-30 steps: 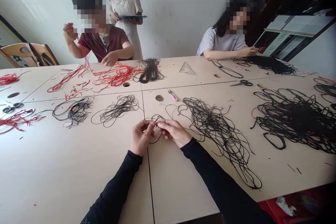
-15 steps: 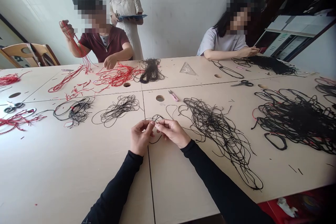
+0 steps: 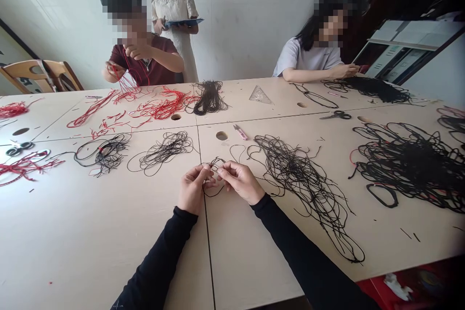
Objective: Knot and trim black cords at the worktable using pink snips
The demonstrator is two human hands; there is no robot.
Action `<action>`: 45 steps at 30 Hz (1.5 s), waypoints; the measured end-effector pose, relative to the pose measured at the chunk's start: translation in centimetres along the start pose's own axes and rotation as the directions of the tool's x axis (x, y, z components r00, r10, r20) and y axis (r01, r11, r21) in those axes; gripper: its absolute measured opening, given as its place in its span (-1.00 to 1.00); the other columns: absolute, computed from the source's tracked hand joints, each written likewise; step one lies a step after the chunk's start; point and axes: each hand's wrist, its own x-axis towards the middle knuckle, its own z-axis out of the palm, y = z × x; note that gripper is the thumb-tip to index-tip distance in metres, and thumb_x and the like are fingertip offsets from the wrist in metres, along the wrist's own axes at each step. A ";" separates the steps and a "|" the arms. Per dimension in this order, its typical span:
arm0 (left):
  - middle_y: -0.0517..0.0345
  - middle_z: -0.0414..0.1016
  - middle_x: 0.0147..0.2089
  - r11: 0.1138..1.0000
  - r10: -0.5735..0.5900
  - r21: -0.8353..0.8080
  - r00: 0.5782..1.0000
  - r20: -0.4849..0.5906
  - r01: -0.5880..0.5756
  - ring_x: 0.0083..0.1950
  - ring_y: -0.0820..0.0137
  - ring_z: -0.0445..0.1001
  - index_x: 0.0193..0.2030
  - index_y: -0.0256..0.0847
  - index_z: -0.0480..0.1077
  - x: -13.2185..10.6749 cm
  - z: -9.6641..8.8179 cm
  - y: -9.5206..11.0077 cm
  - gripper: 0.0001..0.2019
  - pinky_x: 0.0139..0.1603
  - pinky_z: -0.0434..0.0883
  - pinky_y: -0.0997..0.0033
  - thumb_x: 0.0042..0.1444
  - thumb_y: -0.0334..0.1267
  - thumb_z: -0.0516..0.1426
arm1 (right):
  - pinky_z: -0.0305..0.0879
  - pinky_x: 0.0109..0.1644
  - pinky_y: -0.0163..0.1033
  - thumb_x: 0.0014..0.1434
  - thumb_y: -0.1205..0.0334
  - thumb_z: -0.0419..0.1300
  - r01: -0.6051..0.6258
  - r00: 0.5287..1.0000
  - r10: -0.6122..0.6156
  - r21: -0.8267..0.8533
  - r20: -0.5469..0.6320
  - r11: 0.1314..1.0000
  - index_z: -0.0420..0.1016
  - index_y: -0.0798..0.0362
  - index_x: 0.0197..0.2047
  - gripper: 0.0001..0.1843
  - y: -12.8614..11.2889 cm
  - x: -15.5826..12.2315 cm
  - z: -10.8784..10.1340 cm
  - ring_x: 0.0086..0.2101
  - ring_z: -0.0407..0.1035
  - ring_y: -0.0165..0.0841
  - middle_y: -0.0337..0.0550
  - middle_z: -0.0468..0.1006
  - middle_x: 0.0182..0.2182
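Observation:
Just above the table's middle seam, my left hand (image 3: pixel 193 185) pinches a thin black cord (image 3: pixel 212 195) between thumb and fingers. My right hand (image 3: pixel 242 183) grips the same looped cord a short way to the right, its thumb and forefinger closed. Loops of the cord show between and below the fingertips; the exact crossing is too fine to make out. Right of my right hand lies a long tangle of black cords (image 3: pixel 296 169). A smaller bundle of black cord (image 3: pixel 165 152) rests left of my hands. Pink thread snips (image 3: pixel 240 131) lie beyond them.
Scissors (image 3: pixel 336 115) lie at the right, near a large black cord heap (image 3: pixel 417 162). Red cords (image 3: pixel 163 104) spread before a co-worker in a maroon top (image 3: pixel 163 58). A clear triangle ruler (image 3: pixel 260 95) and a round table hole (image 3: pixel 222 135) are farther back.
My hands have drawn slightly apart at the fingertips, and the cord loop below them shows more. Across the table, the maroon-clad co-worker has lowered the raised hand and brought both hands together with red cords.

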 end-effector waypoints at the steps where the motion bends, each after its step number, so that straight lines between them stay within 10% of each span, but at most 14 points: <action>1: 0.13 0.46 -0.40 0.998 -0.044 -0.049 0.998 0.039 0.046 -0.44 0.46 0.45 -0.31 -0.32 0.46 0.1 -0.1 0.1 -0.72 -0.39 0.50 0.41 -0.08 -0.14 0.30 | 0.29 -0.53 -0.34 0.10 -0.05 0.21 0.017 1.000 -0.017 -0.012 -0.005 1.000 0.41 0.09 -0.29 -0.66 -0.1 0.0 0.0 -0.52 0.29 -0.43 -0.16 0.50 -0.44; 6: 0.05 0.49 -0.37 0.975 -0.163 -0.128 0.976 0.144 0.182 -0.38 0.40 0.50 -0.23 -0.33 0.47 0.2 -0.2 0.4 -0.72 -0.31 0.51 0.38 -0.01 -0.16 0.25 | 0.29 -0.53 -0.34 0.14 0.02 0.17 0.082 0.996 -0.083 -0.093 -0.010 0.992 0.40 0.06 -0.31 -0.74 -0.6 -0.2 0.2 -0.51 0.29 -0.42 -0.17 0.50 -0.44; 19: 0.11 0.53 -0.32 0.989 0.041 -0.140 0.996 -0.086 -0.052 -0.30 0.40 0.54 -0.34 -0.24 0.33 0.7 -0.5 0.0 -0.68 -0.18 0.49 0.35 -0.10 -0.12 0.32 | 0.29 -0.43 -0.33 0.11 0.13 0.16 0.126 0.985 -0.148 -0.214 -0.091 0.969 0.40 0.05 -0.40 -0.83 0.0 -0.1 -0.1 -0.48 0.27 -0.41 -0.22 0.42 -0.48; 30: 0.08 0.54 -0.29 0.994 0.039 -0.099 0.999 -0.007 -0.040 -0.26 0.38 0.54 -0.34 -0.27 0.38 0.2 0.1 -0.1 -0.72 -0.14 0.47 0.33 -0.06 -0.13 0.30 | 0.29 -0.32 -0.29 0.14 0.03 0.19 0.111 0.992 -0.118 -0.155 -0.037 0.982 0.47 0.10 -0.28 -0.72 0.0 0.0 0.0 -0.43 0.33 -0.40 -0.19 0.49 -0.44; 38: 0.09 0.52 -0.28 0.952 0.128 0.272 0.990 0.061 -0.139 -0.35 0.48 0.40 -0.34 -0.29 0.47 -0.1 0.2 0.0 -0.75 -0.35 0.33 0.51 -0.10 -0.16 0.32 | 0.24 -0.38 -0.31 0.15 0.03 0.16 0.138 0.985 -0.159 -0.229 -0.073 0.963 0.47 0.12 -0.29 -0.71 0.0 0.0 -0.3 -0.47 0.23 -0.42 -0.22 0.39 -0.50; 45: 0.19 0.43 -0.47 0.968 0.061 0.239 0.997 0.055 -0.073 -0.53 0.55 0.31 -0.40 -0.29 0.40 0.0 0.2 -0.2 -0.72 -0.51 0.25 0.54 -0.09 -0.12 0.31 | 0.28 -0.37 -0.31 0.15 0.06 0.15 0.131 0.988 -0.145 -0.196 -0.060 0.972 0.47 0.12 -0.26 -0.72 -0.1 0.0 -0.1 -0.45 0.26 -0.41 -0.20 0.44 -0.46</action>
